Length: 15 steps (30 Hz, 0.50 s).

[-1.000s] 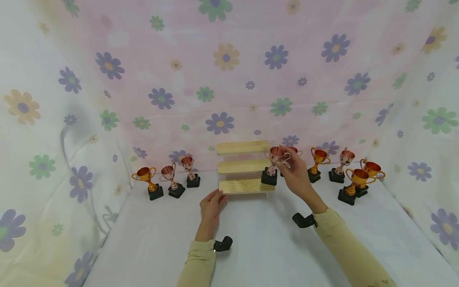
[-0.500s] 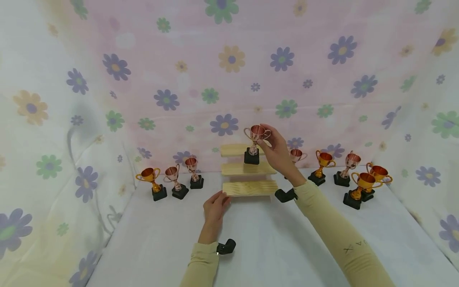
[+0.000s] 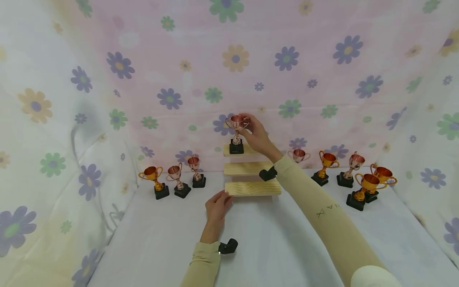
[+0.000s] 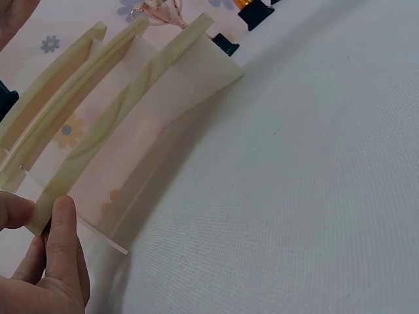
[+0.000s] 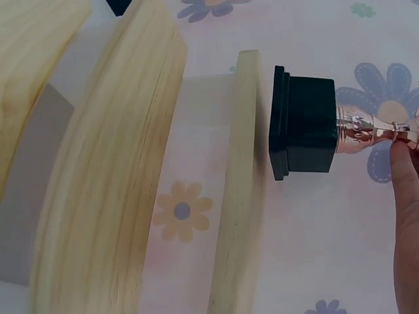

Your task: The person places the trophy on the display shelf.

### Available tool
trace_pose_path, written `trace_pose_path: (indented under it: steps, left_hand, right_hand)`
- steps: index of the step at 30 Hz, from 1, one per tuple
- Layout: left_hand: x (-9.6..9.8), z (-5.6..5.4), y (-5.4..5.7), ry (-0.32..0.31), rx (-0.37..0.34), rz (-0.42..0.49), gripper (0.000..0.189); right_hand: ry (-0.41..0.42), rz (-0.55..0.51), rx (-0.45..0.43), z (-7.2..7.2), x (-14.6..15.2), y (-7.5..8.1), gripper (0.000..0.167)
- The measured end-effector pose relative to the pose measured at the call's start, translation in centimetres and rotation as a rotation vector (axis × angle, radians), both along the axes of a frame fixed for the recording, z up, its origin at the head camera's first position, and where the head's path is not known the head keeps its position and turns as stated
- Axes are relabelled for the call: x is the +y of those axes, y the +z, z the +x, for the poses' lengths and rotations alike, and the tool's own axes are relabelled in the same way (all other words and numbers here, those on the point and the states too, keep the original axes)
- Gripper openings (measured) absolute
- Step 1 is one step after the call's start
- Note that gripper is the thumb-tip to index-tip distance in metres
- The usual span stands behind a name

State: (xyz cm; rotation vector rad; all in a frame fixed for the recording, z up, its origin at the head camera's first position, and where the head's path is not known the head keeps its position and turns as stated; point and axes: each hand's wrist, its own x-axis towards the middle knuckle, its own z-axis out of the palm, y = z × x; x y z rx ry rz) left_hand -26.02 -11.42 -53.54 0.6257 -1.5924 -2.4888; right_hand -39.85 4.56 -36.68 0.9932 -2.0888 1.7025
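In the head view my right hand (image 3: 259, 137) holds a rose-gold trophy cup (image 3: 236, 146) upright by its cup and stem, at the left end of the top board of a three-step wooden display stand (image 3: 252, 189). A narrow gap shows between the trophy's black base (image 5: 311, 124) and the top board (image 5: 237, 196) in the right wrist view. My left hand (image 3: 216, 208) pinches the left end of the lowest board; the left wrist view shows thumb and fingers (image 4: 63, 229) on either side of that board (image 4: 111, 118). All three boards carry nothing in the head view.
On the left stand a gold trophy (image 3: 152, 175) and two rose-gold trophies (image 3: 175, 174). To the right are several more gold trophies (image 3: 328, 161) and rose-gold trophies (image 3: 356, 162), one partly behind my right arm. Flowered cloth (image 3: 201, 71) hangs behind the white table (image 3: 161, 239).
My right hand has carried the rose-gold trophy up and left, from beside the lowest board to the top board's left end. The left hand keeps its grip on the stand.
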Motion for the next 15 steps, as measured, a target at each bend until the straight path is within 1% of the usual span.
trace_pose_path:
  steps: [3,7,10,15]
  left_hand:
    - [0.1,0.1,0.0,-0.002,0.0,0.006,0.036]
    - [0.1,0.2,0.0,-0.004,0.002,0.007,0.036]
    - [0.0,0.2,0.0,-0.006,0.006,0.007,0.036]
    - [-0.1,0.2,0.2,-0.01,0.008,0.008,0.037]
  right_hand:
    - [0.014,0.003,-0.025,-0.7,-0.3,-0.3,0.042]
    - [0.035,0.013,-0.071,0.5,-0.6,0.8,0.044]
    - [0.044,0.022,-0.086,1.6,-1.0,1.9,0.044]
    - [0.044,0.027,-0.083,1.6,-1.5,2.1,0.044]
